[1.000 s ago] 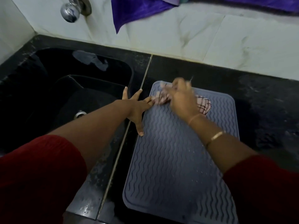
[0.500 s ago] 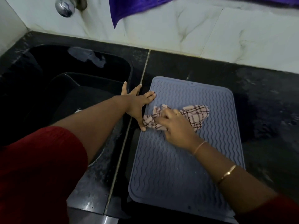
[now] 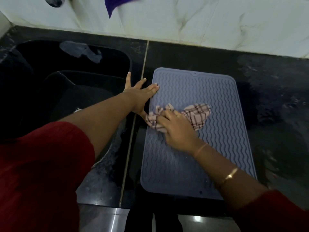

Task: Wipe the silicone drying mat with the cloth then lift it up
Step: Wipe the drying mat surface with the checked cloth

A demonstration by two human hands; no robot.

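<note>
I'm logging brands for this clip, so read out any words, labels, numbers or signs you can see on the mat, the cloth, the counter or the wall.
No text can be read anywhere in this view.
On the silicone drying mat: only wavy ridges, no brand mark visible.
On the cloth: only a check pattern.
On the wall tiles and the counter: nothing written.

My black desk (image 3: 267,97) fills the right of the frame, speckled and wet-looking, split from the black sink (image 3: 50,52) at left by a pale seam (image 3: 144,64). A crumpled grey scrap (image 3: 82,51) shows on the sink's far wall. Across the top runs a white marbled wall (image 3: 217,22), with a chrome tap (image 3: 53,0) at upper left and a purple cloth (image 3: 115,2) hanging near it.
</note>
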